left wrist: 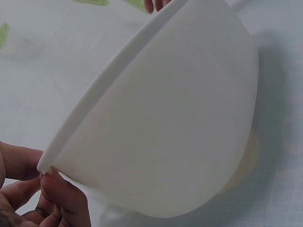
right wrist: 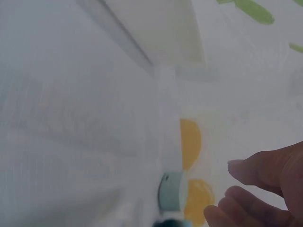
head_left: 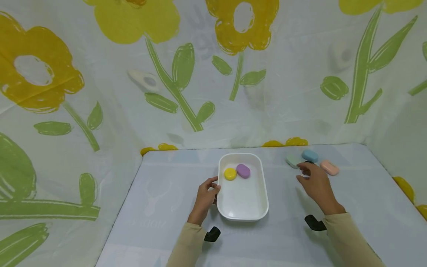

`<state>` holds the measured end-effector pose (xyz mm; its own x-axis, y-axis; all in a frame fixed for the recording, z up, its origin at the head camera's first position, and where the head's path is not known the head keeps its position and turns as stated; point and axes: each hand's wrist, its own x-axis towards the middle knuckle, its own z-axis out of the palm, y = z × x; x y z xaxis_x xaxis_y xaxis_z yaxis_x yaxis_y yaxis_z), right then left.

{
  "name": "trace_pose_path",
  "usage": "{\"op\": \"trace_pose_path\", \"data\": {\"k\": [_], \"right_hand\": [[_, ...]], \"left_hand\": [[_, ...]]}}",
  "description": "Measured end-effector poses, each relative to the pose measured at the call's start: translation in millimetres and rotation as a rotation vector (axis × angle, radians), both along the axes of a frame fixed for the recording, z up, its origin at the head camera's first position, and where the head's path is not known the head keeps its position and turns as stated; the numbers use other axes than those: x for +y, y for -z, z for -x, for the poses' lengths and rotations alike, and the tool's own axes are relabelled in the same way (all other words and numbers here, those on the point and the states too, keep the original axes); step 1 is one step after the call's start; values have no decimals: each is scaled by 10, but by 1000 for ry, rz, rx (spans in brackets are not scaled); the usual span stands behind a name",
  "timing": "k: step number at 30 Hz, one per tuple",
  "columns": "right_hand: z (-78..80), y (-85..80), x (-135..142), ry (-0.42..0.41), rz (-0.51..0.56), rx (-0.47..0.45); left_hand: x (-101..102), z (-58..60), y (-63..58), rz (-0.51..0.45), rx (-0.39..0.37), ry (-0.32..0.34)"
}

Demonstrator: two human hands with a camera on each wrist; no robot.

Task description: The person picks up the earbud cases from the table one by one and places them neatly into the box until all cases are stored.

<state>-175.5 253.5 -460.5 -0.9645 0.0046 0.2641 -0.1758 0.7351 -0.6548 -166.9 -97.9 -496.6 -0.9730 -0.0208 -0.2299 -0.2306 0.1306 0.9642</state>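
My left hand (head_left: 204, 200) pinches the left rim of a white plastic tray (head_left: 242, 202) between thumb and fingers; the left wrist view shows this grip at the tray's edge (left wrist: 75, 123). Inside the tray lie a round yellow piece (head_left: 230, 174) and an oval purple piece (head_left: 243, 171), both like small soap bars. Over the far right of the table hovers my right hand (head_left: 315, 185), thumb and fingers apart with nothing between them. Around its fingertips are a pale green piece (head_left: 292, 161), a blue one (head_left: 310, 155), a pink one (head_left: 329, 167) and a mostly hidden black one (head_left: 309, 162).
A pale table (head_left: 160, 211) carries everything. Behind and beside it hangs a white cloth (head_left: 293, 92) printed with yellow flowers and green leaves. Black wrist mounts (head_left: 212, 234) stick out by both beige sleeves (head_left: 350, 237).
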Motion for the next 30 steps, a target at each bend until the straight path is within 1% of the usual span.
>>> {"op": "trace_pose_path", "data": {"k": [3,6,10,14,15,16,20,22,23,30], "right_hand": [[-44,16,129,45,-26,17],[-61,62,245,107,-66,2],[-61,150,361,179,-112,-77],[-60,230,429,210,-119,-141],[-62,248,440,211,-118,-141],[-62,271,451,210,-119,-140],[-68,371,495,190,-133,-109],[-64,418,514,185,-148,-92],[-62,435,522,186,-152,-80],[-28,506,534,196,-188,-11]], "left_hand": [[1,6,12,-4,3,0],[-1,12,25,-6,4,-2],[-2,16,37,-10,3,-4],[2,23,46,-17,6,-2],[4,23,44,-18,8,-2],[8,5,-3,-17,5,1],[4,3,-4,-14,1,4],[3,3,-1,-14,-3,5],[1,18,44,-14,-2,2],[7,10,42,-9,3,3]]}}
